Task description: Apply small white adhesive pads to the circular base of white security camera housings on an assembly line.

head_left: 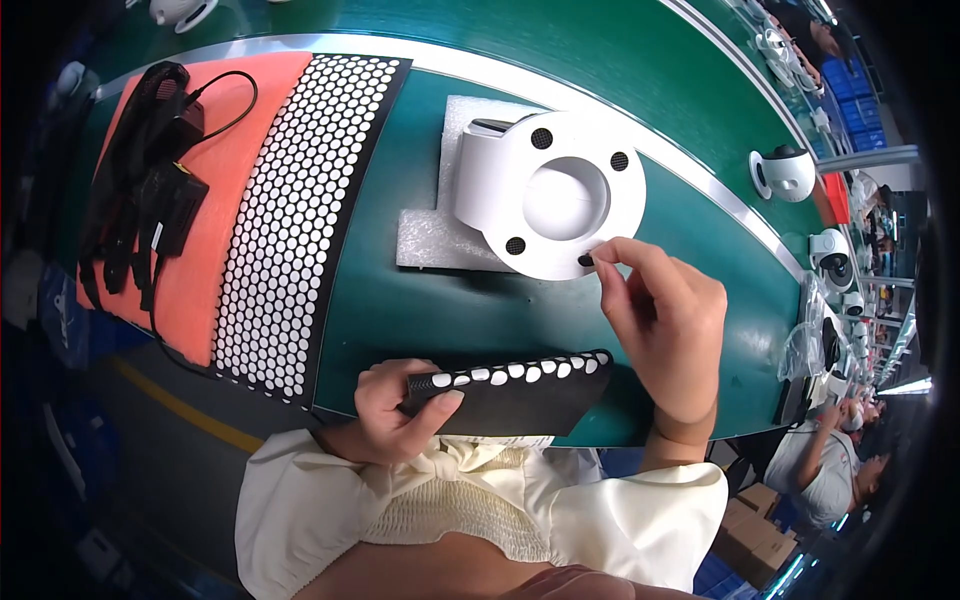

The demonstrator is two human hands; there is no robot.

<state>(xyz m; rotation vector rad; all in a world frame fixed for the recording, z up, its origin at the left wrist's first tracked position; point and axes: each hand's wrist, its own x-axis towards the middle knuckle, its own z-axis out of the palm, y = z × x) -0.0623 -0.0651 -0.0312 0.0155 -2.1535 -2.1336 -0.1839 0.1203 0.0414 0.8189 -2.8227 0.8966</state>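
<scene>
A white camera (472, 185) lies on a pale foam block (425, 228), its round base (628, 205) facing up. Three black round pads sit on the base ring, one of them a pad (515, 245) at its lower left. My right hand (672, 325) pinches another small black pad (586, 260) against the ring's lower right edge. Nearer to me, my left hand (400, 408) grips a bent black sheet (520, 400) of pads, thumb on its near side. A row of white dots shows along the sheet's upper edge.
On the left, a sheet of white dots (290, 210) lies beside an orange mat (245, 130) bearing black power adapters (180, 205) and cables. A conveyor belt (580, 50) runs beyond a metal rail. Another white camera (785, 172) stands right; a person (815, 470) is at lower right.
</scene>
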